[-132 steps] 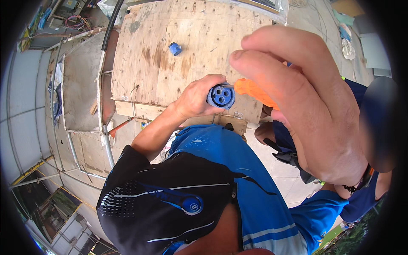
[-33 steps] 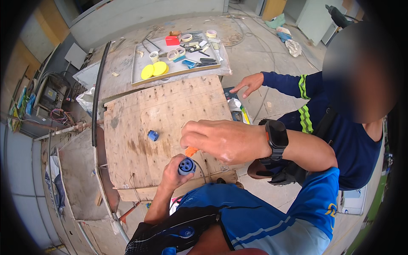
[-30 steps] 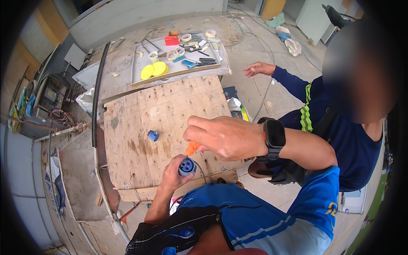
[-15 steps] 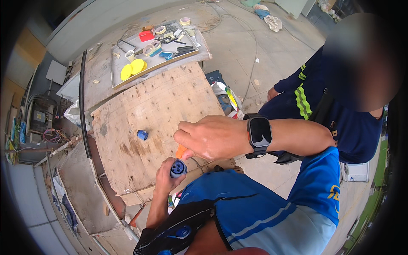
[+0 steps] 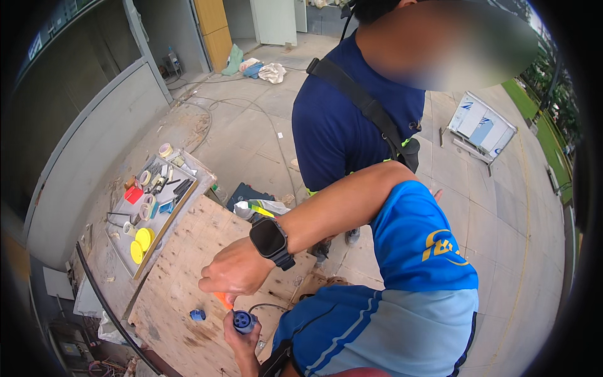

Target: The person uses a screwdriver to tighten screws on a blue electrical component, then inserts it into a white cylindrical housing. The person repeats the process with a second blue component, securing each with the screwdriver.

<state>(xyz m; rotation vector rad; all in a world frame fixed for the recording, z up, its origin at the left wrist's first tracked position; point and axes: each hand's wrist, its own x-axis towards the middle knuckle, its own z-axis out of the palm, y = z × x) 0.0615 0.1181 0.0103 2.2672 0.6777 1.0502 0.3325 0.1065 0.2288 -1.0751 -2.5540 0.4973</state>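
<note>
My left hand is closed around a blue round industrial plug connector, its face with several round holes turned up. Just above it, my right hand is closed on an orange-handled screwdriver; its thin shaft points down at the connector's rim, and whether it touches is too small to tell. A dark cable curves away to the right beside the connector. Left of my hands, a small blue connector part lies on the worn plywood board.
Beyond the plywood, a metal tray holds tape rolls, yellow discs, a red box and black pieces. A person in dark blue stands close ahead on the right. Bags lie by the table; cables and a white panel stand are farther off.
My view has tilted up and turned right, so hands and board sit lower and farther left. Both hands keep hold of the connector and screwdriver; the other person now appears turned away.
</note>
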